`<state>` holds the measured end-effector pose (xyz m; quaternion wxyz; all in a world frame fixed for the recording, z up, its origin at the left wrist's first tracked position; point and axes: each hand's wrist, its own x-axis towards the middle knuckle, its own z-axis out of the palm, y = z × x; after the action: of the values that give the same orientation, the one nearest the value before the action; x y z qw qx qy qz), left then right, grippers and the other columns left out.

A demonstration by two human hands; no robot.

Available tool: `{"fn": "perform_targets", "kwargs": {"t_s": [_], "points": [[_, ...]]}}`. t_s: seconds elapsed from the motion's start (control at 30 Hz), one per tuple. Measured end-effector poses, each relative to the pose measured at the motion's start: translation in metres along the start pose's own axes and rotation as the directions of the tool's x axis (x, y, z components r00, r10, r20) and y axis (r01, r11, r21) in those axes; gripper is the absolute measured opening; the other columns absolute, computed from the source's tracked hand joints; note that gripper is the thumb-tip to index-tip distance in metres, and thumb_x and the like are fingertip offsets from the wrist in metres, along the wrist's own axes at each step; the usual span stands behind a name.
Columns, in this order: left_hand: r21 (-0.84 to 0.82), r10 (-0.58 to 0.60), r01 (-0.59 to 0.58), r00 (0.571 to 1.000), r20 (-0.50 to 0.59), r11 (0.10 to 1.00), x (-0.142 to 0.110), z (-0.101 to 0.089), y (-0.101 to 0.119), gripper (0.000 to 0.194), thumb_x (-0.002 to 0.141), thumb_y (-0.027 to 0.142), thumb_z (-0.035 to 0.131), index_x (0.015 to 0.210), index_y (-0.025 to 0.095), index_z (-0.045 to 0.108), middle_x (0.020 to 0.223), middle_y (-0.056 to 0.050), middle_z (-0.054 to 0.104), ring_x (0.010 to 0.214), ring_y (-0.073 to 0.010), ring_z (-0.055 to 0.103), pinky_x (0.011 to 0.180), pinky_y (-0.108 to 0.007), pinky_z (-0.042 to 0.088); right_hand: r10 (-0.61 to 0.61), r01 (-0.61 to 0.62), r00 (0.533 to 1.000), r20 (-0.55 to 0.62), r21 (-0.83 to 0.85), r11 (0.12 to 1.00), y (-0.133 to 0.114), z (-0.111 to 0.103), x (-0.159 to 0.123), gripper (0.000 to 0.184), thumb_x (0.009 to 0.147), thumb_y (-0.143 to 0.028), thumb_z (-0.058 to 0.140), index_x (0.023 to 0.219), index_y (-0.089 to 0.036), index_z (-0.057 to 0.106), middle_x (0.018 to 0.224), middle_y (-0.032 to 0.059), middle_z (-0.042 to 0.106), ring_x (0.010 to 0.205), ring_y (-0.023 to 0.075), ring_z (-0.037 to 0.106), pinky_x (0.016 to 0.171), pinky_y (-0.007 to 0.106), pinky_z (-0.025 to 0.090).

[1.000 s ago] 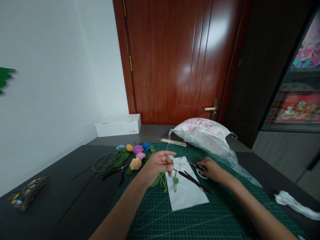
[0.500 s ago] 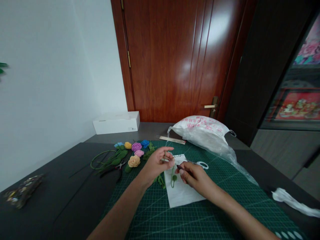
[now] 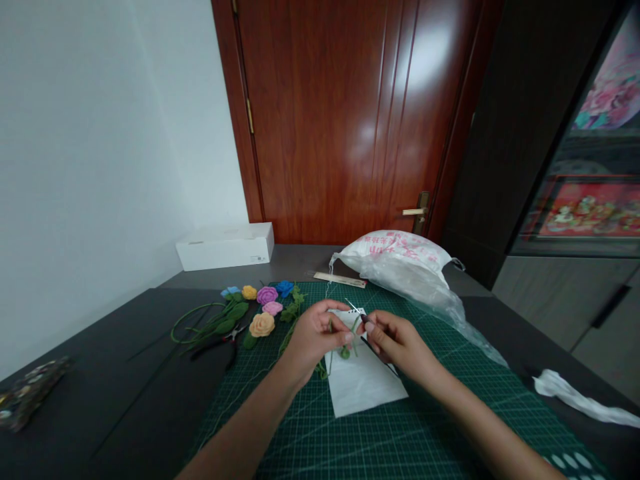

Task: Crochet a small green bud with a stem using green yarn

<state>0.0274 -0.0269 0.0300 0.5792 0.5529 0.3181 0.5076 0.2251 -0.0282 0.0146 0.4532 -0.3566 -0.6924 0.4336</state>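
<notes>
My left hand is closed on green yarn, pinching it between thumb and fingers. A small green crocheted piece hangs just below its fingertips. In my right hand is a crochet hook with a dark handle, its thin metal tip pointing up and left past the left fingers. A strand of green yarn runs between both hands. Beneath them lies a white sheet of paper with a torn, perforated top edge. More green yarn sits beside the left wrist.
Crocheted flowers, such as a cream rose, lie left with green stems and leaves. Near them are black-handled pliers. A green cutting mat covers the table. Behind stand a white box, a ruler and a stuffed plastic bag.
The crochet hook has turned so its metal tip shows, pointing up and left. My left fingers have curled in closer. The whole view has shifted slightly; the white scissors handle is now hidden.
</notes>
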Motion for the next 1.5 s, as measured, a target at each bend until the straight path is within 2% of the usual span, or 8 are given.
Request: {"fn": "perform_targets", "kwargs": {"t_s": [0.2,0.4,0.57,0.67,0.77,1.03,1.2,1.5], "points": [[0.054,0.020,-0.021,1.000,0.011,0.998,0.003,-0.004,0.000,0.042,0.068,0.017,0.085,0.106,0.012,0.069,0.065,0.002,0.068,0.053,-0.0131,0.063,0.058,-0.026,0.050,0.008,0.019,0.982,-0.186,0.140,0.990,-0.008,-0.013,0.002,0.043,0.090,-0.062,0.063,0.087,-0.019,0.061,0.056,-0.0080,0.040,0.042,0.0070,0.030,0.040,0.022,0.021],[0.034,0.018,-0.019,0.999,0.027,0.999,0.005,-0.006,-0.003,0.035,0.068,0.020,0.086,0.099,0.012,0.070,0.063,0.003,0.067,0.052,-0.0118,0.063,0.056,-0.025,0.049,-0.021,0.122,0.891,-0.454,0.194,0.973,-0.013,-0.037,0.004,0.034,0.090,-0.057,0.065,0.096,-0.024,0.059,0.063,-0.0077,0.038,0.049,0.0089,0.028,0.044,0.023,0.021],[0.028,0.024,-0.025,0.999,0.043,0.999,0.003,-0.004,0.000,0.036,0.071,0.020,0.085,0.102,0.012,0.070,0.070,0.002,0.068,0.057,-0.0121,0.065,0.059,-0.026,0.052,0.096,-0.033,0.962,-0.255,0.239,0.971,-0.006,-0.011,0.005,0.042,0.069,-0.050,0.088,0.089,-0.019,0.069,0.062,-0.0049,0.050,0.048,0.0072,0.033,0.043,0.022,0.020],[0.031,0.025,-0.027,0.999,0.048,0.999,0.003,-0.005,0.001,0.035,0.072,0.019,0.084,0.104,0.012,0.069,0.072,0.001,0.069,0.058,-0.0116,0.065,0.061,-0.025,0.052,0.158,-0.125,0.983,-0.097,0.283,0.951,-0.003,0.006,0.005,0.043,0.068,-0.054,0.087,0.080,-0.017,0.069,0.058,-0.0038,0.053,0.043,0.0061,0.032,0.041,0.022,0.020],[0.034,0.017,-0.019,0.998,0.059,0.999,0.003,-0.006,0.000,0.035,0.072,0.019,0.083,0.103,0.012,0.069,0.072,0.001,0.069,0.057,-0.0118,0.065,0.059,-0.025,0.051,0.173,-0.147,0.984,-0.049,0.336,0.930,-0.003,0.011,0.005,0.046,0.070,-0.057,0.085,0.068,-0.017,0.063,0.050,-0.0060,0.047,0.041,0.0056,0.031,0.041,0.022,0.020],[0.055,-0.062,0.055,0.988,0.140,0.997,0.007,-0.008,-0.007,0.039,0.065,0.023,0.089,0.099,0.011,0.074,0.069,0.000,0.069,0.055,-0.0132,0.065,0.057,-0.027,0.051,0.137,-0.054,0.982,-0.127,0.505,0.861,-0.011,-0.002,0.012,0.046,0.074,-0.056,0.081,0.071,-0.021,0.053,0.054,-0.0101,0.035,0.043,0.0039,0.017,0.040,0.021,0.011],[0.056,-0.107,0.100,0.983,0.149,0.993,0.011,-0.015,-0.017,0.035,0.059,0.028,0.095,0.081,0.009,0.075,0.066,-0.005,0.073,0.061,-0.0173,0.071,0.061,-0.027,0.051,0.076,0.033,0.977,-0.199,0.493,0.870,-0.027,-0.024,0.033,0.041,0.070,-0.052,0.083,0.073,-0.021,0.056,0.051,-0.0134,0.023,0.043,0.0045,0.011,0.040,0.021,0.007],[-0.015,-0.089,0.093,0.982,0.165,0.996,0.013,-0.015,-0.024,0.037,0.065,0.040,0.093,0.077,0.010,0.075,0.073,-0.006,0.073,0.066,-0.0175,0.071,0.072,-0.032,0.056,-0.155,0.266,0.923,-0.352,0.294,0.918,-0.070,-0.030,0.082,0.037,0.071,-0.046,0.082,0.072,-0.022,0.055,0.051,-0.0102,0.036,0.042,0.0058,0.026,0.040,0.022,0.016]]}}
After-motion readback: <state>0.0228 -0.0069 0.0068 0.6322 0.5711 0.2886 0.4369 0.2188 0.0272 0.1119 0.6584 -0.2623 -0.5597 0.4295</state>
